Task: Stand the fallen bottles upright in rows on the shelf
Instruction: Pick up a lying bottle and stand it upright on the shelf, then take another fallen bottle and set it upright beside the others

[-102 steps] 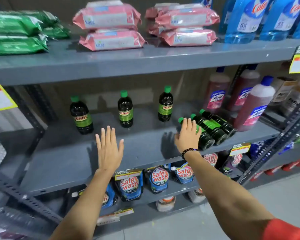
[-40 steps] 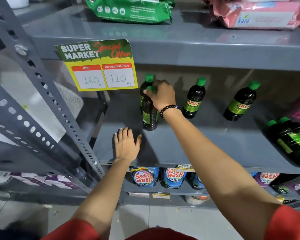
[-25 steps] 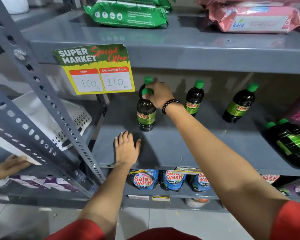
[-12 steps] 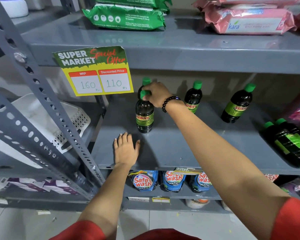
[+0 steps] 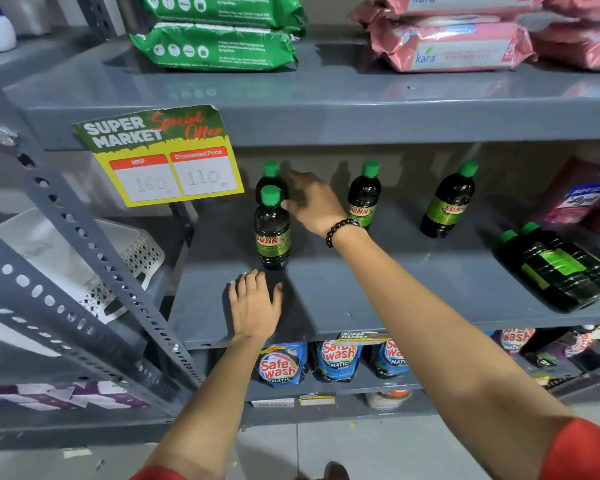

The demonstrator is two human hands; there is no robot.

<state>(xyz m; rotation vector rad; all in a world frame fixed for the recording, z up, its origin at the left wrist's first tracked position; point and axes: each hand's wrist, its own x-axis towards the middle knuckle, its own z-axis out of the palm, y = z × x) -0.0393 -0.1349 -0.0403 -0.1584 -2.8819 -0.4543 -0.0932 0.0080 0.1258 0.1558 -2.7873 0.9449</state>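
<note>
1. The left hand (image 5: 255, 306) lies flat, palm down, on the front part of the grey shelf (image 5: 378, 289), fingers spread and holding nothing.
2. At 12 o'clock from it, just beyond its fingertips, a dark bottle with a green cap (image 5: 272, 230) stands upright.
3. The right hand (image 5: 314, 206) hovers at 3 o'clock of that bottle's neck, fingers loosely open and empty; motion blur hides whether a fingertip touches the cap.
4. Two fallen bottles (image 5: 558, 268) lie side by side at 3 o'clock, caps pointing to the shelf's back.
5. Directly behind the front bottle stands a second one (image 5: 270, 174), mostly hidden.
6. Farther right along the back stand a third bottle (image 5: 364, 195) and a fourth bottle (image 5: 449, 206), well apart.
7. A price tag (image 5: 163, 157) hangs at 10 o'clock.
</note>
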